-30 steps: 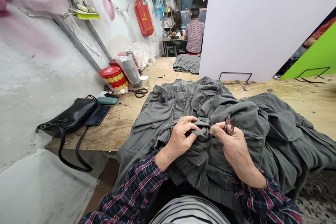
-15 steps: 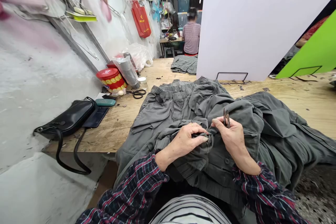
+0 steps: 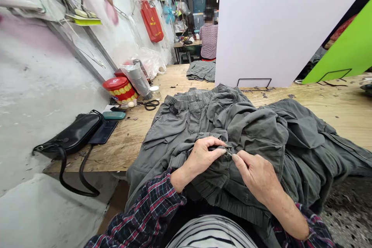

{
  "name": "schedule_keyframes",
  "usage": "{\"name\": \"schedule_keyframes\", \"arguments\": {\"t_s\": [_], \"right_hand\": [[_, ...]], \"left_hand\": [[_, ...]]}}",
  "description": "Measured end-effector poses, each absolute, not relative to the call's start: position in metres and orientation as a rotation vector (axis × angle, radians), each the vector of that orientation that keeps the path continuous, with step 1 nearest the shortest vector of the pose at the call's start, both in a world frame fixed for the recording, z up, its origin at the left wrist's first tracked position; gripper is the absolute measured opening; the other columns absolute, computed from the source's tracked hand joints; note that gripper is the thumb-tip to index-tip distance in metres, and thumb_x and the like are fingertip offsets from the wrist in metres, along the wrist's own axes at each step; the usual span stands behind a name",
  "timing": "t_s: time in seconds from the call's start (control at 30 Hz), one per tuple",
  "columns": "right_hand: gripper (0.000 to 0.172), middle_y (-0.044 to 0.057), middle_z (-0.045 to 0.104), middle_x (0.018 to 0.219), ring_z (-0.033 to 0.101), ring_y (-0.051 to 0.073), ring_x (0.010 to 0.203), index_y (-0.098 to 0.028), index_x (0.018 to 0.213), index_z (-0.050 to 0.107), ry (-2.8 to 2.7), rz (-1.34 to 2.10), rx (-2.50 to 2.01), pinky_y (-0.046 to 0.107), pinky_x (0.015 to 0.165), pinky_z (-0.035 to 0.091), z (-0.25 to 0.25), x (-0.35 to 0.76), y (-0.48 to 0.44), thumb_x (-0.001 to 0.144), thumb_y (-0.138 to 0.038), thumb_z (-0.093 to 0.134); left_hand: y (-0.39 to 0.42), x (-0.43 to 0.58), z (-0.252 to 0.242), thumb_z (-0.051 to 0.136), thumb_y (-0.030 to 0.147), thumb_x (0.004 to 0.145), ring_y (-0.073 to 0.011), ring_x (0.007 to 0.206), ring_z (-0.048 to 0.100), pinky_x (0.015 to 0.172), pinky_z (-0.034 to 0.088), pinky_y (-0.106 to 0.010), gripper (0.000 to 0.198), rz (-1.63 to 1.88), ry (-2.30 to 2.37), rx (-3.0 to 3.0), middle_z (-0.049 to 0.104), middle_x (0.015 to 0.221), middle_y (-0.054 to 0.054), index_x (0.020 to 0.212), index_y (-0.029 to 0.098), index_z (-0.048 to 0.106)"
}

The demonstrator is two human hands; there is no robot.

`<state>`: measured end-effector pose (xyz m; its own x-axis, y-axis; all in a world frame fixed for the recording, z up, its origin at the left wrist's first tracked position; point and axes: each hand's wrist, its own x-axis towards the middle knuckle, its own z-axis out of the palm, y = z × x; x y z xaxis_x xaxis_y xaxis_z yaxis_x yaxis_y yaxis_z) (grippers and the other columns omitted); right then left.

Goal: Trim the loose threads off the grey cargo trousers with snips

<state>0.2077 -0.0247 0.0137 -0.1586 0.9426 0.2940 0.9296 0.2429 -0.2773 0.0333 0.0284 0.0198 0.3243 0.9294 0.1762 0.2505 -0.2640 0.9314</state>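
1. hands: 2, both bare, plaid cuffs at the wrists. left hand curled nearly shut, finger and thumb pinching a grey fabric strap. right hand half closed, thumb and forefinger close together at a thin bit beside the strap, too small to tell what it is or if it is gripped.
2. grey cargo trousers: 1 bunched pile, lying over the edge of the plywood table toward the person, hands on top of it, waistband pointing away.
3. folded grey garment: 1, farther along the table, well apart from the hands.
4. near the wall on the table: 1 black shoulder bag, 1 dark phone touching it, 1 teal case, 1 black-handled scissors, 1 red tin, 1 clear plastic bag, 1 small glass jar.
5. in the way: 1 white partition blocks the right side of the view, 1 green board beyond it.
6. far end: 1 co-worker, back turned, at another table; 1 red tote bag hangs on the wall.
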Motion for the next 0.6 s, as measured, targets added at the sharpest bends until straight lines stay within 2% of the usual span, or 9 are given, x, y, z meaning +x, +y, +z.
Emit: {"name": "schedule_keyframes", "arguments": {"t_s": [0.23,0.43,0.6], "right_hand": [[0.047,0.000,0.057,0.054,0.049,0.015,0.051,-0.023,0.063,0.051,-2.104,0.092,-1.751,0.027,0.052,0.022,0.008,0.205,-0.015,0.092,-0.051,0.026],[0.046,0.000,0.052,0.052,0.044,0.014,0.052,-0.022,0.060,0.049,-2.064,0.226,-1.722,0.026,0.053,0.021,0.010,0.201,-0.011,0.090,-0.052,0.030],[0.048,-0.002,0.042,0.049,0.037,0.011,0.048,-0.020,0.055,0.043,-1.692,0.605,-1.550,0.025,0.050,0.026,0.002,0.211,0.002,0.088,-0.055,0.033]], "left_hand": [[0.025,0.033,0.017,0.066,0.017,0.070,-0.0162,0.081,0.063,0.076,0.048,-0.026,0.016,1.012,1.060,1.742,0.070,0.084,-0.005,0.086,0.014,0.070],[0.026,0.032,0.016,0.066,0.017,0.071,-0.0167,0.085,0.063,0.081,0.047,-0.027,0.018,1.003,1.041,1.742,0.070,0.089,-0.005,0.088,0.014,0.070],[0.026,0.032,0.014,0.067,0.017,0.069,-0.0155,0.083,0.061,0.082,0.046,-0.027,0.025,1.003,1.044,1.653,0.067,0.087,-0.005,0.094,0.013,0.066]]}}
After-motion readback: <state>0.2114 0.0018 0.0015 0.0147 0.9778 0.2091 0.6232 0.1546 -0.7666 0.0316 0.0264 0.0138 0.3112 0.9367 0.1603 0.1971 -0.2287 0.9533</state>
